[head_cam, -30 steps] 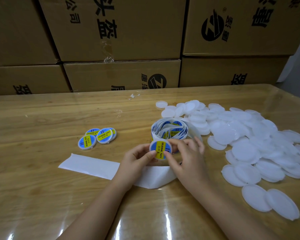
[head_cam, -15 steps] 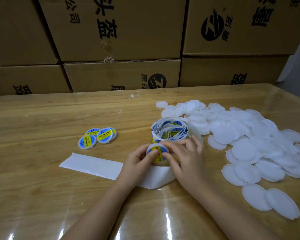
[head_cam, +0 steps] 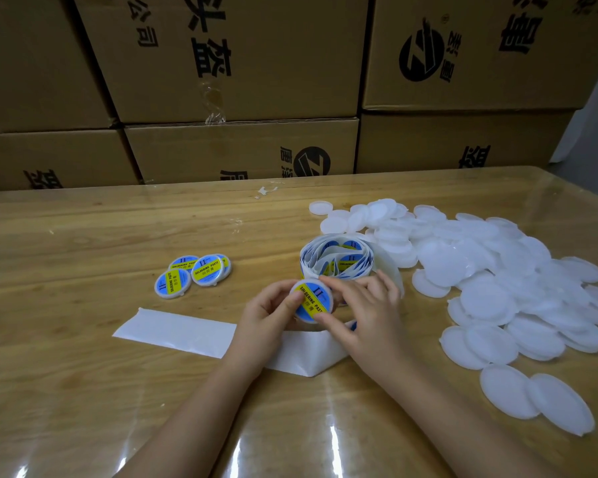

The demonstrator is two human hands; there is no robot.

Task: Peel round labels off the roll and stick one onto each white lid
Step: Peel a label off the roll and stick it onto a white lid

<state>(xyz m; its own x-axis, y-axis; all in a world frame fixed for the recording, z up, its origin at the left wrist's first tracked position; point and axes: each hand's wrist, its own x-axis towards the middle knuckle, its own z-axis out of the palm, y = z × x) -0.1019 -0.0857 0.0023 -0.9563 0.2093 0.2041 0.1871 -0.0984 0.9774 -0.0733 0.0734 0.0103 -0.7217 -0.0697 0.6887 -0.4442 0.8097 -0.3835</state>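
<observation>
Held lid: a white lid (head_cam: 328,294) with a round blue-and-yellow label (head_cam: 310,300) reading "SOLDERING PASTE" on its face, held just above the desk at the centre of the frame, face tilted toward the camera.
Left hand: the left hand (head_cam: 266,313) grips the lid from the left, thumb pressed flat on the label and fingers curled behind.
Right hand: the right hand (head_cam: 370,312) pinches the same lid from the right, forefinger on its top rim and thumb at its lower edge; the two hands meet at the lid.
Label roll: a loosely wound label roll (head_cam: 335,260) stands on edge just above the hands, with blue and yellow labels showing in its coils.
Backing strip: a white backing strip (head_cam: 180,327) lies flat on the desk, running from left of centre under the wrists.
Finished lids: a cluster of labelled lids (head_cam: 194,274) lies left of centre, overlapping.
Bare lids: a spread pile of white lids (head_cam: 497,270) fills the right of the frame.
Desk: a glossy wood-grain desk (head_cam: 83,374).
Background: stacked cardboard boxes (head_cam: 256,63) with black print across the top.
</observation>
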